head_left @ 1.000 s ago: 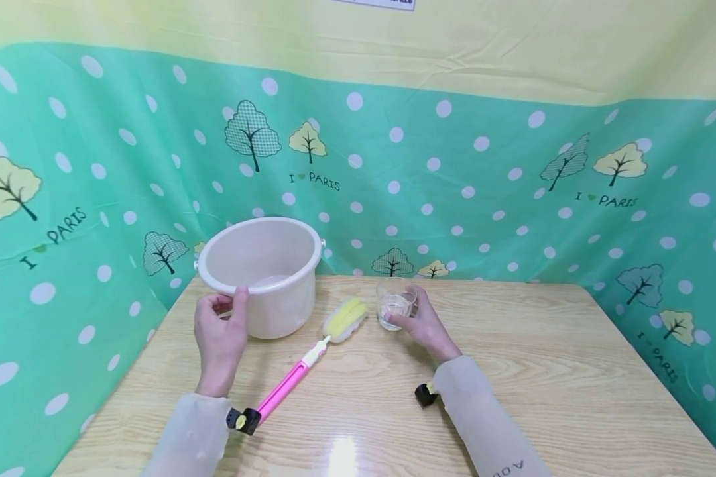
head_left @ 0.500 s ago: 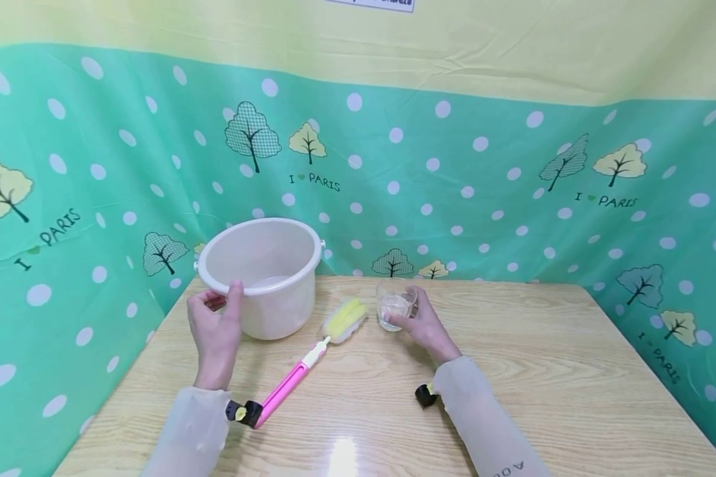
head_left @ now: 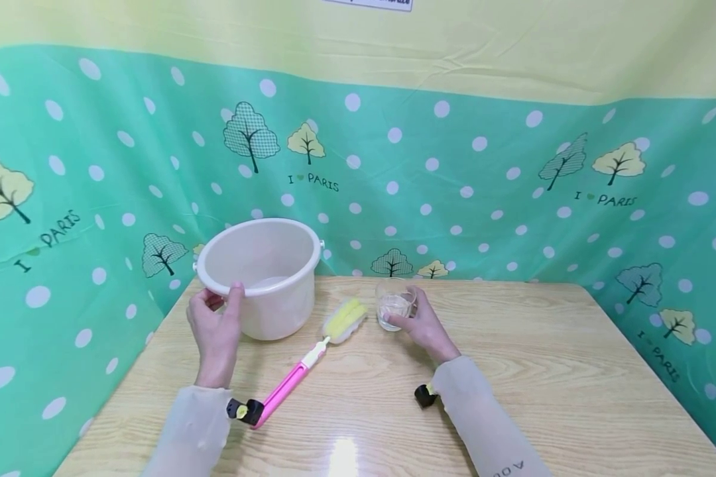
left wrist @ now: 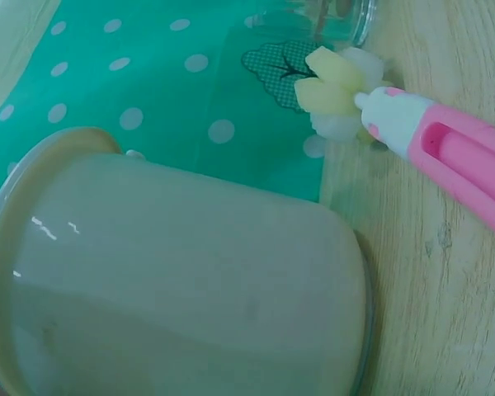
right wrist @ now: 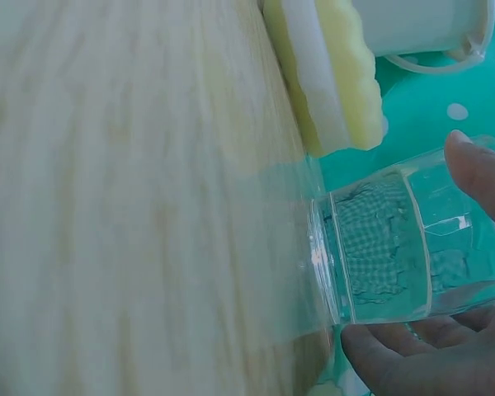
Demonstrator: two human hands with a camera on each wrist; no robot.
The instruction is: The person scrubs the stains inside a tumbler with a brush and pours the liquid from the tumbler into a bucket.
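In the head view a white plastic bucket [head_left: 280, 308] stands upright at the back left of the table. My left hand [head_left: 217, 328] grips its near rim, thumb at the edge and fingers curled beside it. The left wrist view shows the bucket's side wall [left wrist: 190, 272]; that hand is almost wholly out of it. My right hand [head_left: 420, 324] holds a clear drinking glass [head_left: 392, 311], thumb on one side and fingers on the other. Clear liquid seems to stand in the glass, whose base [right wrist: 326, 260] is on the table. Between bucket and glass lies a sponge brush [head_left: 345, 319].
The brush's pink handle [head_left: 283, 394] slants toward the left wrist, its end partly behind the black wrist camera [head_left: 247, 412]. A green and yellow patterned cloth [head_left: 358, 185] hangs behind and beside the wooden table [head_left: 543, 371].
My left hand has shifted slightly left along the bucket's near rim since a second ago. Bucket, glass, brush and right hand have kept their places.
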